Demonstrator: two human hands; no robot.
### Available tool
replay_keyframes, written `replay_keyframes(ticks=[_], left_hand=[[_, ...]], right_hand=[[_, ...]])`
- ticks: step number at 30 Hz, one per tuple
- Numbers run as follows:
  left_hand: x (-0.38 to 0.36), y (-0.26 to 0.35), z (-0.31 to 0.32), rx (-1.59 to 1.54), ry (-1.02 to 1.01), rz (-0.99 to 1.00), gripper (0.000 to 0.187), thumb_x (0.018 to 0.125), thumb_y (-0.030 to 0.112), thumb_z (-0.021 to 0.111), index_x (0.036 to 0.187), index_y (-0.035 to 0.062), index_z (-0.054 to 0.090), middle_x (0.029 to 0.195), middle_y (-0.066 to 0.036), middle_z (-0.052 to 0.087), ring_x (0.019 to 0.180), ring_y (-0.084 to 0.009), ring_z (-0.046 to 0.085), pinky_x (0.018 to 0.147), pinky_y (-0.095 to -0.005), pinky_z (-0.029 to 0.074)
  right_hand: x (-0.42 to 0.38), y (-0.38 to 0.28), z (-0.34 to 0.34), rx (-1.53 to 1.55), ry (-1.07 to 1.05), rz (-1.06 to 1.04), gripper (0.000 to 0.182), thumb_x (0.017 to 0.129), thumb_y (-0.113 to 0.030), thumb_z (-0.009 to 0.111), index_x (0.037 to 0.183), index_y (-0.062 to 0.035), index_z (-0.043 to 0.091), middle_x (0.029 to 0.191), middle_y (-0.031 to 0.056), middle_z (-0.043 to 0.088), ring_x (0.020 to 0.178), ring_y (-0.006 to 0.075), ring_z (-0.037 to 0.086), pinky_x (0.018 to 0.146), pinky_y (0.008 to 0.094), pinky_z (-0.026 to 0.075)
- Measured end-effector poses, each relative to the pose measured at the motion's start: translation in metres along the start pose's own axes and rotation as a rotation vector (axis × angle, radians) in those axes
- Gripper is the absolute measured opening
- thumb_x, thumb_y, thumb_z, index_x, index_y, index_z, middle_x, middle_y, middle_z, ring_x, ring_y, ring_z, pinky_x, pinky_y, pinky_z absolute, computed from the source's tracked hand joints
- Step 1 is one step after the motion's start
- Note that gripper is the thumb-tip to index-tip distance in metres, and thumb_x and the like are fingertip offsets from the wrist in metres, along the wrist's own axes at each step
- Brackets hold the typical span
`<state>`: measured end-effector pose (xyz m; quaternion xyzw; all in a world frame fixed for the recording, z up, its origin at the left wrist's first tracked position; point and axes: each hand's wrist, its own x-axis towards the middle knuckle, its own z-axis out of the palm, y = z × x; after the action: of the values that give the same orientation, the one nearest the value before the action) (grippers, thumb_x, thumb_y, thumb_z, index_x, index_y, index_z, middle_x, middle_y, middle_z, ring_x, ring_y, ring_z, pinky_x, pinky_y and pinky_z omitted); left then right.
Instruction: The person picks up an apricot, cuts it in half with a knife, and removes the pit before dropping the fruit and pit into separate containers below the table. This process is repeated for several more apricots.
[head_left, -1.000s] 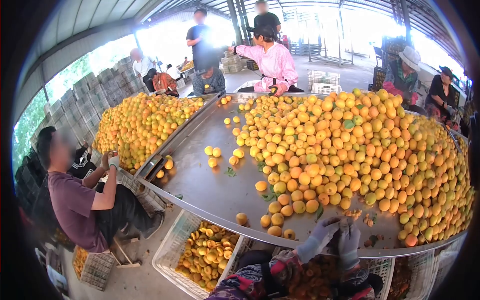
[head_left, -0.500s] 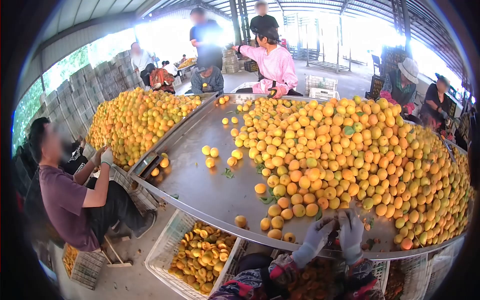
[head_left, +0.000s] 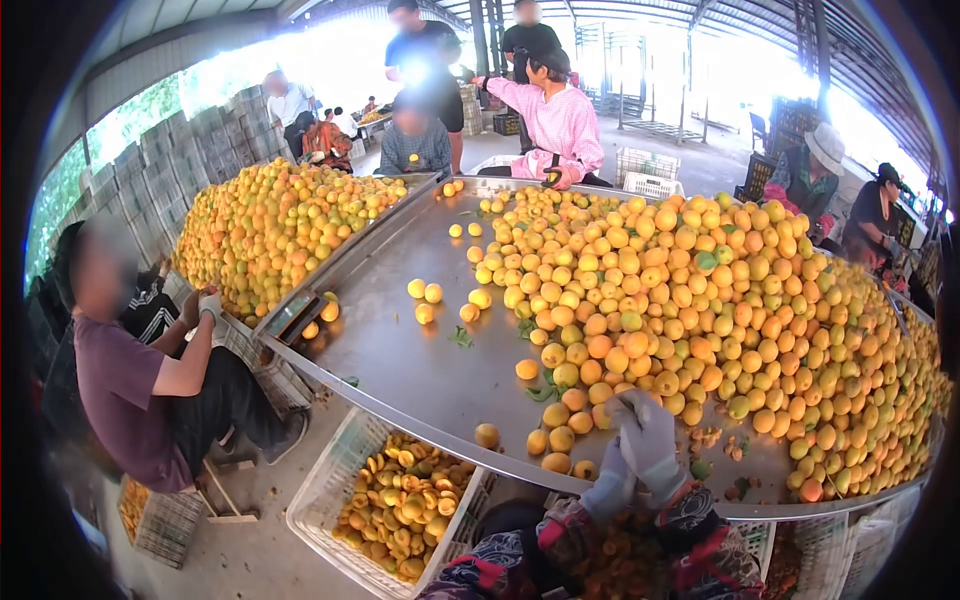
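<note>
Both gloved hands rose from the table edge (head_left: 420, 425) toward the apricot pile (head_left: 700, 290). Right hand (head_left: 650, 440) overlapped left hand (head_left: 612, 478); finger state could not be determined.

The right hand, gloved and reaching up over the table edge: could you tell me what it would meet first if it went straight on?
Most likely the near apricots at the pile's edge, just beyond the right hand; depth is unclear.

A steel table (head_left: 400, 350) bears a heaped pile of apricots (head_left: 720, 300), scattered loose apricots (head_left: 425, 292) and leaves (head_left: 460, 340).
</note>
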<state>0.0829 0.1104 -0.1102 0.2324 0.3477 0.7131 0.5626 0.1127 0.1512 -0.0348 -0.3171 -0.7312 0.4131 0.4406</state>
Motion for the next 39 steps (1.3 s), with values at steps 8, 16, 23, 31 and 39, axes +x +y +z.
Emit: replay_keyframes(ticks=[8, 16, 23, 31, 39], left_hand=[[-0.002, 0.004, 0.003, -0.149, 0.000, -0.114, 0.027, 0.098, 0.021, 0.034, 0.115, 0.0075, 0.050, 0.103, -0.006, 0.058, 0.093, -0.0181, 0.058, 0.074, -0.0323, 0.050], [0.001, 0.005, 0.010, -0.213, 0.063, -0.213, 0.025, 0.097, 0.018, 0.035, 0.112, 0.0064, 0.052, 0.103, -0.008, 0.059, 0.094, -0.0193, 0.058, 0.077, -0.0323, 0.049], [0.032, -0.008, -0.008, -0.134, 0.048, -0.073, 0.031, 0.096, 0.030, 0.043, 0.114, 0.0083, 0.055, 0.103, -0.003, 0.061, 0.097, -0.0152, 0.057, 0.085, -0.0318, 0.047], [0.018, 0.038, 0.008, -0.515, -0.297, -0.013, 0.056, 0.092, 0.048, 0.044, 0.120, -0.0001, 0.055, 0.116, -0.018, 0.059, 0.112, -0.0278, 0.053, 0.100, -0.0426, 0.038], [0.019, 0.012, 0.006, -0.593, -0.371, -0.080, 0.052, 0.095, 0.043, 0.042, 0.124, 0.0005, 0.051, 0.124, -0.014, 0.055, 0.115, -0.0273, 0.050, 0.101, -0.0427, 0.035]], right_hand=[[-0.004, 0.011, -0.003, -0.100, -0.045, -0.037, 0.014, 0.084, -0.013, 0.060, 0.087, 0.0010, 0.061, 0.073, 0.0108, 0.061, 0.066, 0.0201, 0.059, 0.059, 0.0289, 0.045], [-0.011, 0.006, -0.010, 0.176, 0.032, 0.081, 0.011, 0.086, -0.009, 0.058, 0.086, 0.0016, 0.061, 0.068, 0.0038, 0.058, 0.060, 0.0104, 0.054, 0.054, 0.0233, 0.043], [-0.001, 0.002, -0.022, 0.092, 0.151, 0.085, 0.015, 0.089, -0.012, 0.054, 0.097, 0.0007, 0.059, 0.079, 0.0095, 0.060, 0.073, 0.0179, 0.061, 0.063, 0.0293, 0.047], [-0.044, 0.042, -0.055, 0.151, 0.192, 0.216, 0.022, 0.088, -0.018, 0.056, 0.102, -0.0011, 0.060, 0.095, 0.0166, 0.063, 0.086, 0.0279, 0.061, 0.076, 0.0344, 0.047], [-0.046, 0.045, -0.064, -0.208, 0.291, 0.080, 0.018, 0.088, -0.011, 0.054, 0.100, -0.0001, 0.062, 0.074, 0.0090, 0.062, 0.069, 0.0172, 0.061, 0.062, 0.0288, 0.048]])
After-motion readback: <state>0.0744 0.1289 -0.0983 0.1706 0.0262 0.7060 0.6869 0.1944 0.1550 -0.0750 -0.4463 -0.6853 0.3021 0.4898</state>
